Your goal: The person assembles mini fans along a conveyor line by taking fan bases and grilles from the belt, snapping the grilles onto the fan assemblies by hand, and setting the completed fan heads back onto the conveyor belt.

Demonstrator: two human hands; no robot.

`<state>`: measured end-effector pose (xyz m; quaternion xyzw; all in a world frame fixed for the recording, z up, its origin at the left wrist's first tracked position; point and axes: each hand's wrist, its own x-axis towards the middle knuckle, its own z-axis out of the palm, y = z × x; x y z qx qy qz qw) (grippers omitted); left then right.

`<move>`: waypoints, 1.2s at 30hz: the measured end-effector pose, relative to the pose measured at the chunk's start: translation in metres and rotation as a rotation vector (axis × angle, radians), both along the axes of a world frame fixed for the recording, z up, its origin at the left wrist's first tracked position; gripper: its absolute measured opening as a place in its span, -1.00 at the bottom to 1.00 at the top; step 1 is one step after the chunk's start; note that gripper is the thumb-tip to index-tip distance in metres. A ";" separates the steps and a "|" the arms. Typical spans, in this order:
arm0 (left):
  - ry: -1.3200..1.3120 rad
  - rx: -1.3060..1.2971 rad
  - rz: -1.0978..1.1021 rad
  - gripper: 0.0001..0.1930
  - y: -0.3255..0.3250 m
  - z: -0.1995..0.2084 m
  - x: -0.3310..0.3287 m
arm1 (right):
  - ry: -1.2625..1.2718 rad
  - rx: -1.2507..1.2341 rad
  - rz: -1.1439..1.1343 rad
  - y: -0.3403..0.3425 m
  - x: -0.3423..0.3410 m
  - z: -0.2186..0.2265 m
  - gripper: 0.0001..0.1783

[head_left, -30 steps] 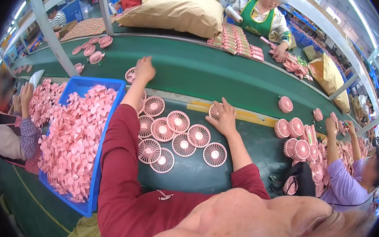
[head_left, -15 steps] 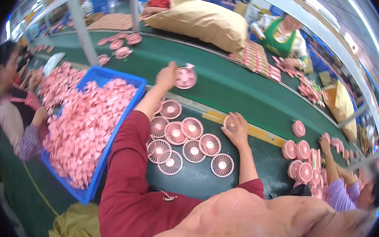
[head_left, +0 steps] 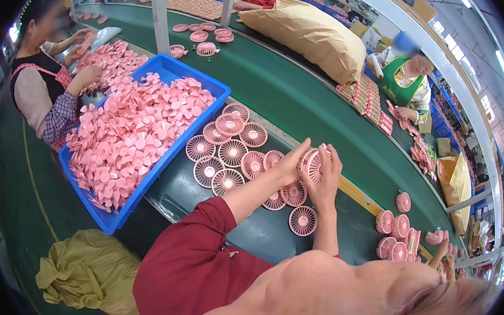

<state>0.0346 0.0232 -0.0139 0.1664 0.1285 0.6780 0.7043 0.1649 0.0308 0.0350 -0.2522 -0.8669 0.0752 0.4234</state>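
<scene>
Just above the near edge of the green belt, my two hands meet around a round pink fan cage (head_left: 310,163) with slotted sides. My left hand (head_left: 288,162) grips its left side. On its right, my right hand (head_left: 325,179) has its fingers curled over the cage. Whether the cage is one piece or a grille set against a fan body, I cannot tell, as my fingers cover part of it. Several loose round pink fan grilles (head_left: 232,153) lie spread below and left of my hands on the dark green table (head_left: 258,240), some overlapping.
A blue bin (head_left: 223,94) heaped with pink fan blades (head_left: 138,137) stands at the left. Beyond the table runs the green belt (head_left: 295,109), carrying pink fan parts (head_left: 207,48). Stacked fan cages (head_left: 392,226) sit at the right. Co-workers' hands (head_left: 86,76) work at left, right and far side.
My left hand has come from over the belt with the pink fan part, rightward and nearer, to meet my right hand and its grille. The view has shifted slightly.
</scene>
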 end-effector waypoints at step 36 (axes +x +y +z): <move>0.857 0.220 0.860 -0.55 -0.025 0.017 0.030 | 0.482 -0.653 0.400 -0.008 -0.017 -0.043 -0.05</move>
